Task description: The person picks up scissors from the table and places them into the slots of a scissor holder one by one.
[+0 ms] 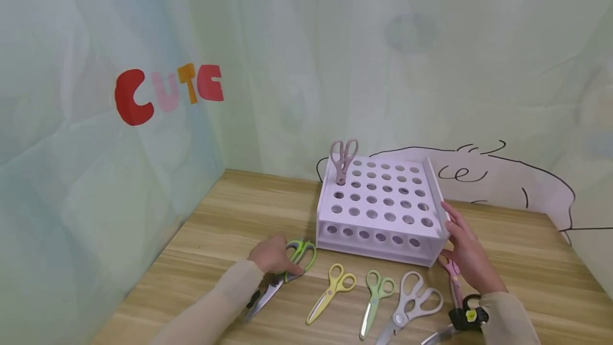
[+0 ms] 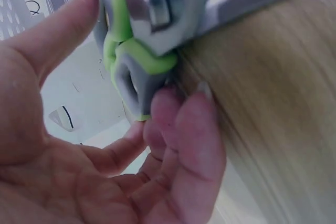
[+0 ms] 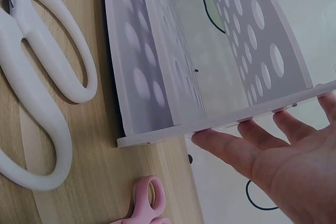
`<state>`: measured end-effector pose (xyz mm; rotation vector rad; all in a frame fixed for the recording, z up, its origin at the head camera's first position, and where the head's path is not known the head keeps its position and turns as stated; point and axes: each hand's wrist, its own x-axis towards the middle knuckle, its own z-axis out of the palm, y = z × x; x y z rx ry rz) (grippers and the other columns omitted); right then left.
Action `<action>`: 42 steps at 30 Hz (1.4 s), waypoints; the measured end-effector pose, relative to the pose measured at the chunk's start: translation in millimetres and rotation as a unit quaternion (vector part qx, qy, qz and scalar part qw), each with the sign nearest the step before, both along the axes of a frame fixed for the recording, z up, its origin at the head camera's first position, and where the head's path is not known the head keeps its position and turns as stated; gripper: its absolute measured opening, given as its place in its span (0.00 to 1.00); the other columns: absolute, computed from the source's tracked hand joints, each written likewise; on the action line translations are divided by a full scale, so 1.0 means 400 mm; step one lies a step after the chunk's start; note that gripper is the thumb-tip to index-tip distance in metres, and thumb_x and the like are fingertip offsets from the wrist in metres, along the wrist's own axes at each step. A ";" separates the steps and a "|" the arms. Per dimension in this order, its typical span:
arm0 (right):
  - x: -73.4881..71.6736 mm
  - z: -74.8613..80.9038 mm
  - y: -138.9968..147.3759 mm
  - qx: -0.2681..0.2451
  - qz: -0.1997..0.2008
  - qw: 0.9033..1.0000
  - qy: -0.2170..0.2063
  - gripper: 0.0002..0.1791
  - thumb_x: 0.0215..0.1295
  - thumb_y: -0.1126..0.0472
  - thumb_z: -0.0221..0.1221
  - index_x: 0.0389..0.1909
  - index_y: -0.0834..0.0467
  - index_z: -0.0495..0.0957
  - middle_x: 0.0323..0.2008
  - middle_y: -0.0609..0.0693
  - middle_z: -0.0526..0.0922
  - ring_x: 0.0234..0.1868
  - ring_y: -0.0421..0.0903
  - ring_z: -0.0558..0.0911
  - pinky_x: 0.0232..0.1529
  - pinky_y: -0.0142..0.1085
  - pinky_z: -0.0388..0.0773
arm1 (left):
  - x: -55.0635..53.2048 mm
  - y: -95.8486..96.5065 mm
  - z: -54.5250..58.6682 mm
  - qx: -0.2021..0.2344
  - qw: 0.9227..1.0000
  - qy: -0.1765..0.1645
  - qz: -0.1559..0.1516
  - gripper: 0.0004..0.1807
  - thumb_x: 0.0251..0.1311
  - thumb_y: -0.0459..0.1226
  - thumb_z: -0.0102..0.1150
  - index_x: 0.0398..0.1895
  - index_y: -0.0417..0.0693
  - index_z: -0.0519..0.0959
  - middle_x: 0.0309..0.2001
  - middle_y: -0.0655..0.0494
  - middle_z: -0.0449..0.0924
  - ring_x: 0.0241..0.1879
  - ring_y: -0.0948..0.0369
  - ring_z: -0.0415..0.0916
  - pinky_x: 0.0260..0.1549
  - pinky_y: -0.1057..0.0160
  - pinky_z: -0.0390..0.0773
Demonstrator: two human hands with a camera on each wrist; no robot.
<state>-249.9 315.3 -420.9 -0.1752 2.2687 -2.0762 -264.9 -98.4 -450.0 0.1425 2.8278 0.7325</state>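
My left hand (image 1: 273, 254) holds the green-and-grey handles of a pair of scissors (image 1: 313, 255) lying on the table. In the left wrist view, the thumb and curled fingers sit on opposite sides of those handles (image 2: 122, 17). A white rack (image 1: 373, 252) with rows of round holes stands right of that hand. Against its right side panel rest the outstretched fingers of my right hand (image 1: 471, 254); the right wrist view shows these fingertips touching the panel (image 3: 220, 121). Mauve scissors (image 1: 341, 174) stand handles-up in a hole at the rack's left.
In front of the rack lie yellow scissors (image 1: 330, 293), light-green scissors (image 1: 374, 294), large white scissors (image 1: 398, 317), pink scissors (image 1: 452, 270) and black-handled scissors (image 1: 462, 319). A dark object is partly hidden beside the left wrist. Curtain walls border the wooden table (image 1: 201, 238).
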 end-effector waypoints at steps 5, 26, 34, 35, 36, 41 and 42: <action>-0.002 0.002 -0.002 0.002 0.001 1.000 0.000 0.33 0.81 0.44 0.36 0.80 0.43 0.39 0.78 0.58 0.34 0.74 0.67 0.45 0.62 0.69 0.56 | 0.006 0.001 -0.006 0.020 1.000 0.003 0.017 0.35 0.34 0.48 0.83 0.37 0.41 0.69 0.26 0.52 0.72 0.25 0.55 0.71 0.23 0.59 0.73; -0.003 0.003 -0.006 0.004 0.002 1.000 -0.001 0.33 0.81 0.44 0.35 0.80 0.43 0.39 0.78 0.59 0.34 0.74 0.68 0.45 0.62 0.70 0.56 | 0.038 -0.008 -0.001 0.062 0.997 0.033 -0.026 0.40 0.48 0.31 0.73 0.65 0.37 0.64 0.24 0.55 0.72 0.22 0.59 0.71 0.20 0.61 0.74; -0.004 0.006 -0.001 0.011 0.002 1.000 0.002 0.33 0.81 0.44 0.35 0.80 0.42 0.38 0.78 0.59 0.34 0.74 0.68 0.46 0.61 0.69 0.57 | 0.035 -0.011 0.005 0.099 0.993 0.024 -0.052 0.37 0.49 0.28 0.71 0.63 0.39 0.65 0.27 0.55 0.74 0.24 0.59 0.72 0.20 0.62 0.75; -0.004 0.006 0.000 0.009 0.002 1.000 0.003 0.33 0.81 0.44 0.35 0.80 0.42 0.38 0.78 0.59 0.34 0.74 0.68 0.46 0.61 0.69 0.57 | 0.033 -0.012 0.005 0.105 0.993 0.024 -0.057 0.37 0.48 0.28 0.72 0.62 0.39 0.65 0.27 0.56 0.74 0.24 0.59 0.72 0.20 0.62 0.75; -0.004 0.006 0.001 0.009 0.002 1.000 0.003 0.32 0.81 0.44 0.35 0.80 0.42 0.38 0.78 0.59 0.34 0.74 0.68 0.46 0.61 0.69 0.57 | 0.032 -0.014 0.006 0.113 0.992 0.022 -0.060 0.36 0.48 0.28 0.72 0.62 0.40 0.66 0.27 0.56 0.74 0.24 0.59 0.72 0.20 0.62 0.75; -0.004 0.004 0.002 0.003 0.002 1.000 -0.002 0.33 0.81 0.44 0.36 0.80 0.42 0.39 0.78 0.58 0.33 0.74 0.68 0.44 0.61 0.70 0.55 | 0.028 -0.028 0.000 0.152 0.985 0.018 -0.082 0.33 0.47 0.27 0.72 0.58 0.41 0.67 0.26 0.55 0.73 0.23 0.60 0.70 0.19 0.64 0.73; -0.003 0.004 0.002 0.001 0.002 1.000 -0.002 0.33 0.81 0.44 0.36 0.80 0.42 0.39 0.78 0.58 0.33 0.74 0.68 0.44 0.61 0.70 0.55 | 0.029 -0.033 -0.001 0.160 0.983 0.014 -0.086 0.32 0.48 0.26 0.71 0.57 0.41 0.67 0.26 0.55 0.73 0.23 0.60 0.70 0.19 0.64 0.74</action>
